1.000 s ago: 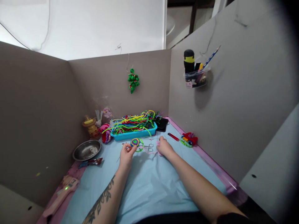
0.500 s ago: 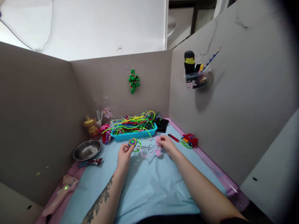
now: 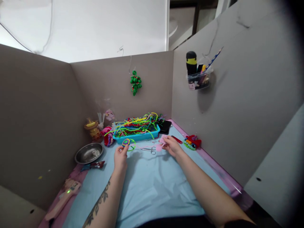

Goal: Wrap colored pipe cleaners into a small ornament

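Note:
My left hand (image 3: 120,157) pinches a small coiled pipe-cleaner disc (image 3: 126,142) of purple, yellow and green, with a green loop trailing from it. A pink pipe cleaner runs from the disc across to my right hand (image 3: 172,145), which is closed on a pink pipe-cleaner bundle (image 3: 161,142). Both hands hover just above the light blue mat (image 3: 152,186), in front of a blue tray (image 3: 136,136) heaped with colourful pipe cleaners. Small scissors (image 3: 150,149) lie on the mat between my hands.
A metal bowl (image 3: 88,153) sits at the left, a pink glue gun (image 3: 62,198) nearer me. A red lighter (image 3: 176,139), a red toy (image 3: 193,141) and a black phone (image 3: 164,126) lie at the right. Cardboard walls enclose the desk; a green ornament (image 3: 135,82) hangs at the back.
My left hand has carried the coiled disc to the left, and my right hand has lifted the pink bundle slightly back and right, stretching the pink strand between them.

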Demonstrator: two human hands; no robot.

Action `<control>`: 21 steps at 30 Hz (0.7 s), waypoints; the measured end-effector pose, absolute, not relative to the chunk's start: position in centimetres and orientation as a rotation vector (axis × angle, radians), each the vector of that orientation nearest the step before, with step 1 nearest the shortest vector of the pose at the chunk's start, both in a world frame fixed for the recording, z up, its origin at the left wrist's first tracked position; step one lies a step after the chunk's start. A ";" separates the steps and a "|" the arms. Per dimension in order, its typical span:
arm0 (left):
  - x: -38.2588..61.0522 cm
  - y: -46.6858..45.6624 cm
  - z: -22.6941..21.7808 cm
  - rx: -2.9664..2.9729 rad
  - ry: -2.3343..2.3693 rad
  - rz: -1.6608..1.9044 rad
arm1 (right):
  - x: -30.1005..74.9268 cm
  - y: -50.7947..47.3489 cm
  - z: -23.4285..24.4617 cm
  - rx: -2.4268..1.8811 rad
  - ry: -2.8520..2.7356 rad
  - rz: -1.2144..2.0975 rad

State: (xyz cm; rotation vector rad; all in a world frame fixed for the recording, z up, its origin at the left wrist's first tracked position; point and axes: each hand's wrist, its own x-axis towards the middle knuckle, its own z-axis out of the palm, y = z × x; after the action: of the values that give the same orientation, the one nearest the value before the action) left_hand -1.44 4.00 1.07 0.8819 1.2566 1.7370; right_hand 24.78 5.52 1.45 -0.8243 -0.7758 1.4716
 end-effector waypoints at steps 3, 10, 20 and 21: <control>-1.7 4.0 1.1 0.865 1.226 1.749 | 24.7 5.3 1.7 -0.837 -0.815 1.454; -1.3 3.5 2.0 0.891 1.070 1.793 | 24.2 6.2 0.1 -1.087 -0.869 1.064; 0.7 1.4 2.4 1.264 0.794 1.353 | 26.2 8.8 -1.0 -0.553 -0.215 1.249; 0.8 1.3 2.4 1.271 0.795 1.327 | 26.6 9.0 -0.9 -0.509 -0.207 1.265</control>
State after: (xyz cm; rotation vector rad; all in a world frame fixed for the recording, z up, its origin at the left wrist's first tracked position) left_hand 0.79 1.32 2.45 1.2707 0.7951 1.3268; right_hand 26.61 8.96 -0.87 -0.5094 -0.2071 1.2647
